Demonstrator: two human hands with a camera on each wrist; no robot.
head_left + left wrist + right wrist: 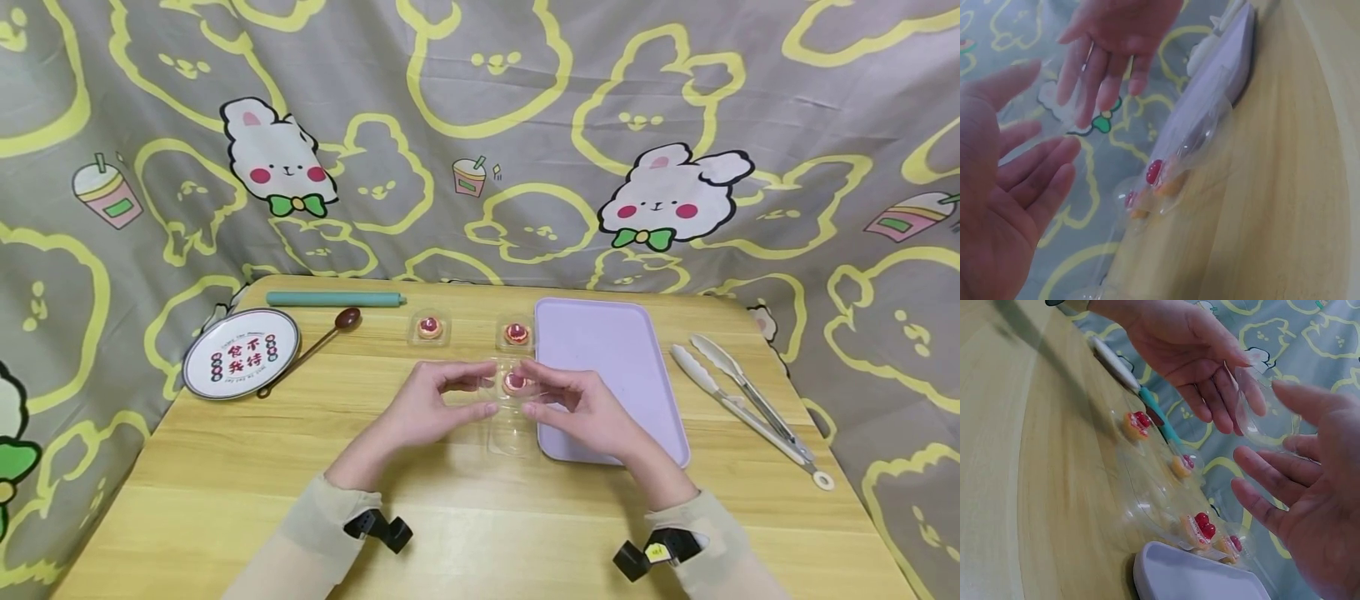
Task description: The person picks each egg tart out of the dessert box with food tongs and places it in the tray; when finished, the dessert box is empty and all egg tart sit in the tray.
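Between my left hand (427,408) and right hand (592,408), a clear plastic box (1249,428) shows in the right wrist view. Thumb and fingertips of each hand grip it from opposite sides. Below, a small cherry-topped tart (515,382) sits in a clear tray whose transparent lid (512,433) lies folded open toward me. Behind it stands another boxed tart (517,334), with a third boxed tart (428,327) to the left. A further tart (1137,424) shows in the right wrist view; my left hand hides it in the head view.
A lilac tray (611,350) lies right of the tarts, with metal tongs (750,408) beyond it. On the left are an oval plate (242,354), a brown spoon (318,346) and a teal rolling pin (333,299). A patterned curtain (525,167) hangs behind the wooden table (465,533).
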